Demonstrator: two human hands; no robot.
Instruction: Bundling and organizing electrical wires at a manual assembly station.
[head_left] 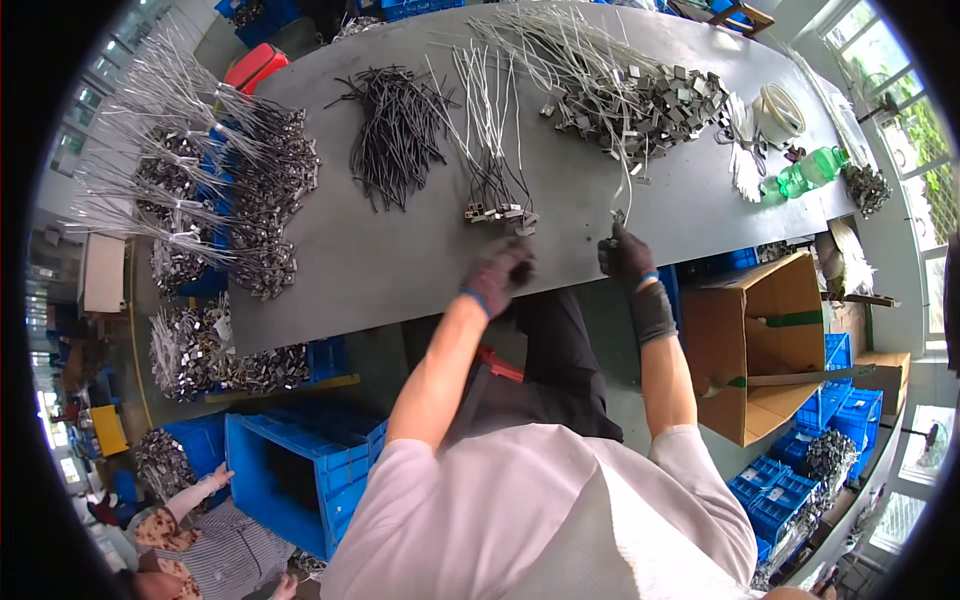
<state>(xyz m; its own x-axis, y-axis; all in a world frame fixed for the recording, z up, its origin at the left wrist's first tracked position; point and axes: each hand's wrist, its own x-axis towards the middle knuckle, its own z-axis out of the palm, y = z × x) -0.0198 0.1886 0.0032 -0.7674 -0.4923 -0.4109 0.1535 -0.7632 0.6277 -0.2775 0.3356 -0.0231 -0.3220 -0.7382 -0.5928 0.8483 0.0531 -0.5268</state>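
My right hand (628,256), in a dark work glove, is closed at the near edge of the grey table. Its fingertips grip the end of a white wire (627,180), which runs up toward the far pile; a small dark piece shows at the grip. My left hand (497,274), also gloved, is smeared by motion, so its fingers cannot be made out. Just beyond it lies a bunch of wired metal pieces (500,212), with small metal blocks toward me and pale wires pointing away. Left of that bunch is a heap of short black tubes (397,135).
A large pile of metal blocks with wires (650,108) covers the far right. Bundled wired parts (270,200) are stacked at left. A green bottle (812,172) and a white tub (779,113) stand at right. Below are a cardboard box (745,345) and a blue crate (300,470), held by another person.
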